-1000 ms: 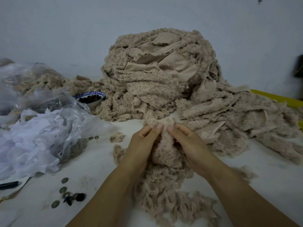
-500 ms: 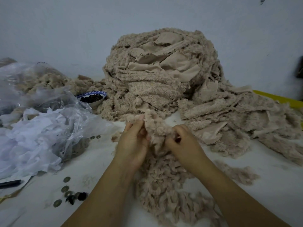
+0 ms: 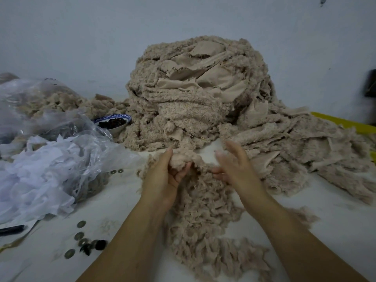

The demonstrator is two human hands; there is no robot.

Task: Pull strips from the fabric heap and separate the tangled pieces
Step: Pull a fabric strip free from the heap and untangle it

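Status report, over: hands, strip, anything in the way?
Left hand grips fuzzy strip, top end. Right hand open beside it, blurred. Fabric heap close behind; plastic bag left, apart from hands.

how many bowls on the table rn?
1. The blue-rimmed bowl sits at the left foot of the fabric heap, just behind the clear plastic bag. More could be buried under fabric.

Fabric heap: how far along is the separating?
Early. Done: a loose pile of pulled strips lies on the table between the forearms. In hand: the left hand grips a fuzzy strip; the right hand is open beside it. Left: the tall fabric heap behind is far larger than that pile.
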